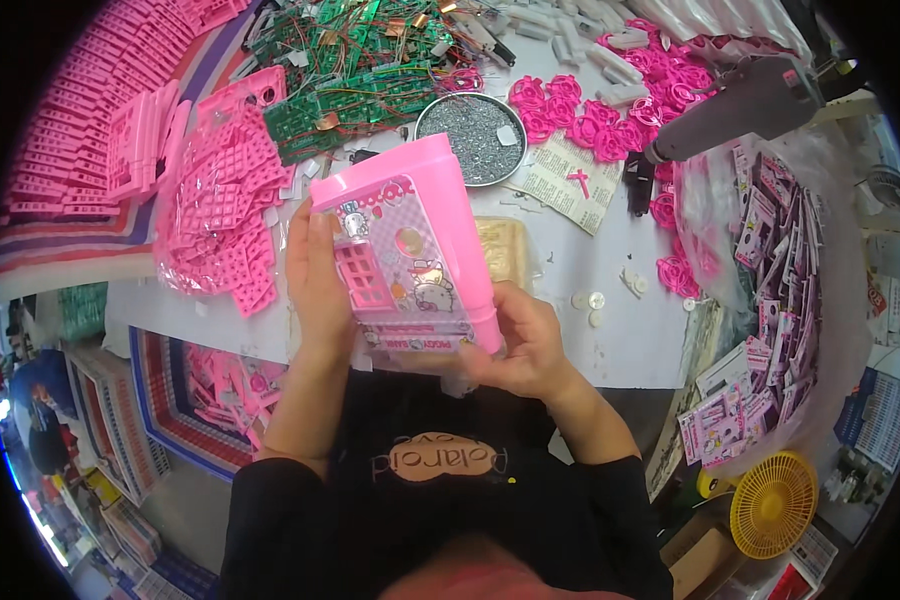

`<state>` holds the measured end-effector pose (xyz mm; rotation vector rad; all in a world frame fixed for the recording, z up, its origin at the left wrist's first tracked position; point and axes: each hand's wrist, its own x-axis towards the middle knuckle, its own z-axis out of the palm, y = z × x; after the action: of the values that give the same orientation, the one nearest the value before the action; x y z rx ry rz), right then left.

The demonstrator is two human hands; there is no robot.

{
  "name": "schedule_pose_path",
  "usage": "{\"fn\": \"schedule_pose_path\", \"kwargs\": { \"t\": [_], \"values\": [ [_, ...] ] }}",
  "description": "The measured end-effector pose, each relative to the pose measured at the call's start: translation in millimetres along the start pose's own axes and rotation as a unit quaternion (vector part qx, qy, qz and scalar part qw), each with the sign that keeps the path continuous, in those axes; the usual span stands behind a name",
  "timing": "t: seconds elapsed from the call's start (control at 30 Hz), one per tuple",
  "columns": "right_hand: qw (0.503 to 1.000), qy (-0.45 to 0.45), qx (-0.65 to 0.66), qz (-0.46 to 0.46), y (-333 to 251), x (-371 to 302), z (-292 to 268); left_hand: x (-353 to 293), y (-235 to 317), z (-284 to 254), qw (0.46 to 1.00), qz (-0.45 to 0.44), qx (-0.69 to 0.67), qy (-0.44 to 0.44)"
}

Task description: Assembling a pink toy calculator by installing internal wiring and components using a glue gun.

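A pink plastic toy case is held tilted in front of my chest, above the near edge of the table. Its front bears a printed cartoon sticker with a round hole and a pink gridded keypad window. My left hand grips the case along its left side, fingers at the upper left edge. At the lower right corner, my right hand closes round the case, thumb near the bottom of the front. The case's back and some fingertips are hidden.
Behind the case lie a round metal tray of screws, green circuit boards with wires, and pink rings. Bagged pink keypads are left. A grey power tool hangs right, above bagged printed cards. A yellow fan stands lower right.
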<state>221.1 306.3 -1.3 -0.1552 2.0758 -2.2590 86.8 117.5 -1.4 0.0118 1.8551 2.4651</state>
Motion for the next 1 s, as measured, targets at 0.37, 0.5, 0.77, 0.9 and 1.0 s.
{"fn": "schedule_pose_path", "kwargs": {
  "t": [0.37, 0.5, 0.77, 0.9, 1.0],
  "values": [
    [0.996, 0.052, 0.055, 0.048, -11.0, 1.5, 19.0, 13.9, 0.3, -12.0, 0.994, 0.054, 0.057, -0.069],
    [0.99, 0.089, 0.094, 0.048, -11.4, 0.5, 19.4, 19.7, 22.7, 1.3, 0.99, 0.009, 0.058, -0.126],
    [0.98, 0.129, 0.152, -0.002, -9.9, -3.0, 22.6, -24.7, -5.6, -28.6, 0.958, 0.089, 0.256, -0.098],
    [0.982, 0.12, 0.145, 0.013, -5.2, -4.0, 20.6, -21.9, -12.8, -29.1, 0.955, 0.075, 0.254, -0.133],
    [0.981, 0.115, 0.153, 0.002, 0.5, -6.4, 15.5, -15.4, -20.8, -33.2, 0.96, 0.041, 0.217, -0.171]
  ]
}}
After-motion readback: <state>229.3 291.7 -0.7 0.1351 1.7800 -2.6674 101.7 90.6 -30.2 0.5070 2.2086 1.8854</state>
